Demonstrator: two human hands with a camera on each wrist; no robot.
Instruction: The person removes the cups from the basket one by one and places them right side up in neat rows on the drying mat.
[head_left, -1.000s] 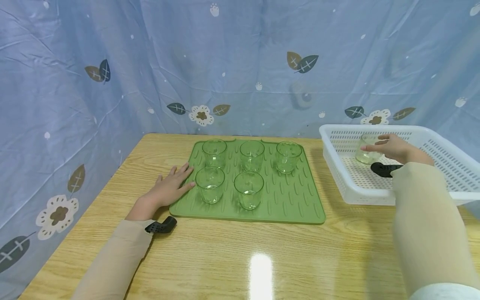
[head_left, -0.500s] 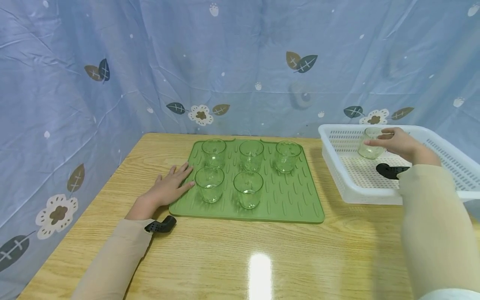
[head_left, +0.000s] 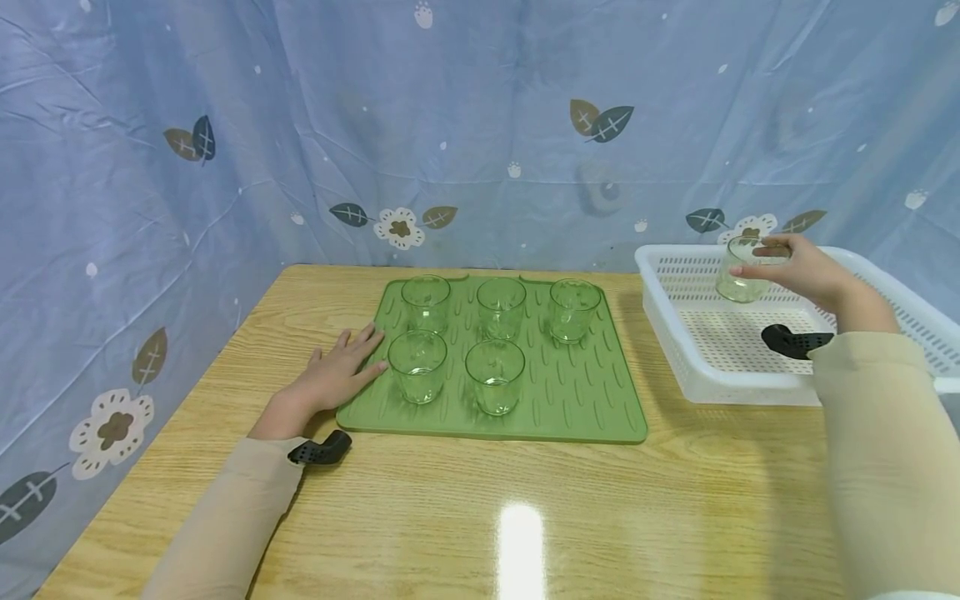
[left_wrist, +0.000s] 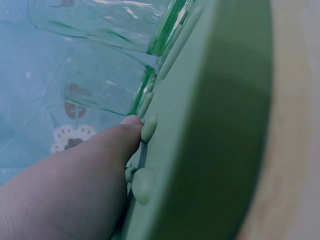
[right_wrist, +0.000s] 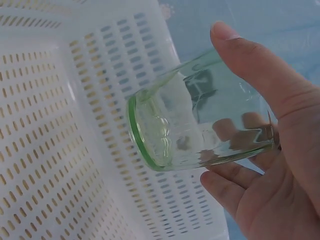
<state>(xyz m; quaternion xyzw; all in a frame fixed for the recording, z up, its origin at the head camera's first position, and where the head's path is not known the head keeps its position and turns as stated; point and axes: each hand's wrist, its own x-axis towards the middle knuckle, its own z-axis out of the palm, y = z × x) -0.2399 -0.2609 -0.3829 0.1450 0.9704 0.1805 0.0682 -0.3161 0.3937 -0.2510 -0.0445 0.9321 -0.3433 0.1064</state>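
In the head view my right hand (head_left: 806, 271) grips a clear greenish glass (head_left: 741, 279) by its sides, thumb on one side and fingers on the other. The right wrist view shows that glass (right_wrist: 170, 120) held up off the floor of the white basket (right_wrist: 45, 150), within its walls. My left hand (head_left: 333, 379) lies flat with spread fingers on the left edge of the green drying mat (head_left: 585, 408), its thumb close to the front left glass (head_left: 420, 375). In the left wrist view the thumb (left_wrist: 100, 155) rests on the mat's ridges.
Several matching glasses stand upright on the mat, among them a back right glass (head_left: 573, 312) and a front glass (head_left: 496, 379). The basket's rim (head_left: 720, 383) rises to the right of the mat. A patterned blue curtain (head_left: 487, 125) hangs behind the wooden table (head_left: 420, 517).
My right hand has raised the glass from the basket's floor, upward and slightly to the right. My left hand has stayed in place on the mat.
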